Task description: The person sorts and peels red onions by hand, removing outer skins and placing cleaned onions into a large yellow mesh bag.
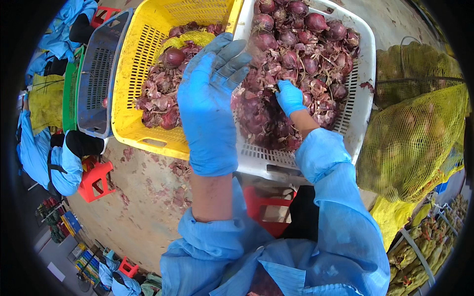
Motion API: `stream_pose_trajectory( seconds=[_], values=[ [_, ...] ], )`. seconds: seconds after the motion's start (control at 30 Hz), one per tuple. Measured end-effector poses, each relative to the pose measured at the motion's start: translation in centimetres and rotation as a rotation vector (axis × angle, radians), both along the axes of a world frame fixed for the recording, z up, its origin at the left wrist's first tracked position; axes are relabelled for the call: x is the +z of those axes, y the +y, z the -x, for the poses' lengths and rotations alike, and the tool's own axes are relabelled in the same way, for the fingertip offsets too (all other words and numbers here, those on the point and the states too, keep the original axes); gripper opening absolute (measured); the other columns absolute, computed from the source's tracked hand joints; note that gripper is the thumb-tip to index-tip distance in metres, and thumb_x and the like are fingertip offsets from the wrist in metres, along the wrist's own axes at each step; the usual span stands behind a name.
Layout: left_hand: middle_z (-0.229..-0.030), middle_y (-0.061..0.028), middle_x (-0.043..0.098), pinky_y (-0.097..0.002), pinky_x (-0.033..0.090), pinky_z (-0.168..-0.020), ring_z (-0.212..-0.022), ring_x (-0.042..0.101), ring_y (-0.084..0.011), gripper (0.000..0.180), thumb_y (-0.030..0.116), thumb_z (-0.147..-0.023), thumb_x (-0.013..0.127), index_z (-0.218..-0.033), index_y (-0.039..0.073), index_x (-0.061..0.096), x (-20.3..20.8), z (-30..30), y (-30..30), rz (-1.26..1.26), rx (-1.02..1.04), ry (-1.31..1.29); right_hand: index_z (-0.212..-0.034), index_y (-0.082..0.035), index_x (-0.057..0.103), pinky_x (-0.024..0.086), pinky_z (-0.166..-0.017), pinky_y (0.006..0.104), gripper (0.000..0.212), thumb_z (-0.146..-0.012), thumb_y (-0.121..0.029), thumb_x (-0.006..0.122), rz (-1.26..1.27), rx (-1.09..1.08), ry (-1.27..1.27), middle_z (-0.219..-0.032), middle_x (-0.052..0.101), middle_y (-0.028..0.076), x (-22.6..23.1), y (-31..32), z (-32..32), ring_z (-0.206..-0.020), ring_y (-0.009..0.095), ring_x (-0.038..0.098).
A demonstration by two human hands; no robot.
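My left hand (210, 89), in a blue glove with dark-stained fingers, is raised between the two crates. Its fingers are stretched out and slightly bent, with nothing visible in them. My right hand (290, 97), also blue-gloved, is down among the red onions (316, 22) in the white crate (364, 93). Its fingers are curled closed, and what they hold is hidden. Below the left hand's fingers, several onions (254, 116) look blurred. To the left, the yellow crate (126, 93) holds loose onion skins (158, 98), a few onions and a piece of yellow netting.
Full yellow mesh sacks (407, 143) stand close on the right. A blue-grey crate (98, 69) and a green crate (70, 96) are beyond the yellow one. Red stools (96, 180) and people in blue clothing (64, 158) are at left. Onion skins litter the concrete floor (133, 217).
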State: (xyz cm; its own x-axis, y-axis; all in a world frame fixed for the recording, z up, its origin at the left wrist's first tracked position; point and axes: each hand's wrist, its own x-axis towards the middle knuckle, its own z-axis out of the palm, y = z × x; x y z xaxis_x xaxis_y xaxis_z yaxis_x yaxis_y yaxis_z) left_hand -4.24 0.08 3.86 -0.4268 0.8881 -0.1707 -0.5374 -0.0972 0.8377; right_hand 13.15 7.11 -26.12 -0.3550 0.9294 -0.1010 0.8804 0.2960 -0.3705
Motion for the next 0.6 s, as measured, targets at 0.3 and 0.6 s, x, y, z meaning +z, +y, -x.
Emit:
stream_pose_trajectory(
  seconds=[0.3,0.6],
  values=[
    [-0.114,-0.0202,0.064,-0.036,0.052,-0.091,-0.1,0.066,-0.026,0.039,0.019,-0.099,0.042,-0.127,-0.006,0.053,-0.4,0.1,-0.1,-0.021,-0.035,-0.057,-0.092,-0.006,0.062,0.051,-0.074,0.0492,0.015,-0.079,-0.014,0.065,0.118,0.155,-0.044,-0.091,0.063,0.021,3.8,-3.8,-9.6,-0.085,0.041,0.062],
    [-0.112,-0.0193,0.066,-0.035,0.054,-0.087,-0.096,0.067,-0.0254,0.037,0.02,-0.099,0.043,-0.124,-0.005,0.055,-0.8,0.9,0.0,0.025,-0.059,-0.098,-0.118,-0.01,0.051,0.053,-0.072,0.0465,0.05,-0.074,-0.022,0.074,0.272,0.359,-0.13,-0.101,0.061,0.018,0.4,-11.8,-11.0,-0.088,0.037,0.064]
  ],
)
